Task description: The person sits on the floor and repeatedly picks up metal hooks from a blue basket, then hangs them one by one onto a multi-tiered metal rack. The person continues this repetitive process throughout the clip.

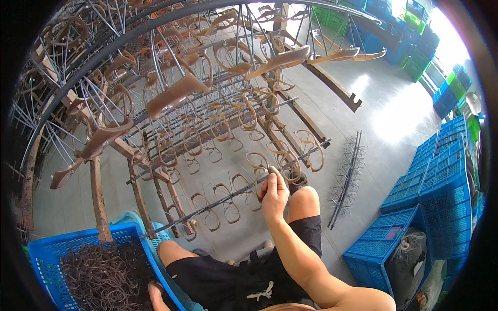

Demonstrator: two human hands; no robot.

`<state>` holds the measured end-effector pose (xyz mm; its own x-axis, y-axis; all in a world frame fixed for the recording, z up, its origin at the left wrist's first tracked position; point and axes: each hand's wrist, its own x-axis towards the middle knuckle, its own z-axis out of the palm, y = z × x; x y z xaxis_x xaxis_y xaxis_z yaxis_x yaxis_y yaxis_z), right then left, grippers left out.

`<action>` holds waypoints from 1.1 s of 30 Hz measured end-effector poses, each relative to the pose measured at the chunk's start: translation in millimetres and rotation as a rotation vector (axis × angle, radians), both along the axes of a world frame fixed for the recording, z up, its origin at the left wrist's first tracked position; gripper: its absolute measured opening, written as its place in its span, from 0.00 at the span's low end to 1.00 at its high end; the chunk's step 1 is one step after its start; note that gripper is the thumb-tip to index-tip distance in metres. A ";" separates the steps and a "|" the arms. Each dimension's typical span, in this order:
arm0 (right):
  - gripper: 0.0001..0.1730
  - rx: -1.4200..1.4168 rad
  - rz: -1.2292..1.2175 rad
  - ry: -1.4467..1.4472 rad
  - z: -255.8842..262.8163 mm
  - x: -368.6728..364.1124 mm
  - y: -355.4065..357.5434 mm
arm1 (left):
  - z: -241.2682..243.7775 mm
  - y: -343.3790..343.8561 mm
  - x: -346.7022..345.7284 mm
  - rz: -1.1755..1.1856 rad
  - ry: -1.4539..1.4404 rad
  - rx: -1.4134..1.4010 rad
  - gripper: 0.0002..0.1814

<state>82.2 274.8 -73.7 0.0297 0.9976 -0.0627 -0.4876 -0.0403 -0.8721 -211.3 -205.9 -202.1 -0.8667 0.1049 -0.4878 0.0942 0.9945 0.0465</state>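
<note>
My right hand point(274, 194) is raised over a dark metal rod point(245, 188). Its thumb and fingertips pinch the edge of a brown eyeglass-frame-shaped piece point(256, 160); a small pale and dark part at the fingertips is too small to make out. More brown frame pieces point(228, 198) hang from wire hooks along this rod. Low on the left, part of my left hand point(155, 295) reaches into a blue plastic crate point(83, 239). A tangled heap of dark brown loops point(103, 276) fills it, and my left fingers are mostly hidden.
A rack with rusty metal posts point(99, 194) carries rows of hanging frame pieces point(179, 95), some close above my hands. A spare hook rod point(346, 179) lies on the grey floor. Blue crates point(443, 194) are stacked at right, one holding a filled plastic bag point(406, 264).
</note>
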 end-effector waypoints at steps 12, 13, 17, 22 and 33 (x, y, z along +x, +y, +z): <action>0.16 0.198 0.056 -0.556 2.6 -7.0 -5.7 | 133.1 99.6 58.0 0.288 0.345 0.288 0.33; 0.15 0.208 0.046 -0.573 5.1 -10.0 -6.0 | 100.8 66.7 43.6 0.222 0.390 0.320 0.31; 0.15 0.194 0.036 -0.636 9.6 1.0 3.8 | 97.1 67.9 52.0 0.272 0.184 0.613 0.15; 0.15 0.037 0.149 -0.290 10.7 11.3 17.3 | 129.0 88.6 69.1 0.398 0.010 0.786 0.05; 0.17 0.463 -0.137 -1.001 38.6 9.1 -45.3 | 148.2 72.8 77.3 0.480 0.153 1.503 0.11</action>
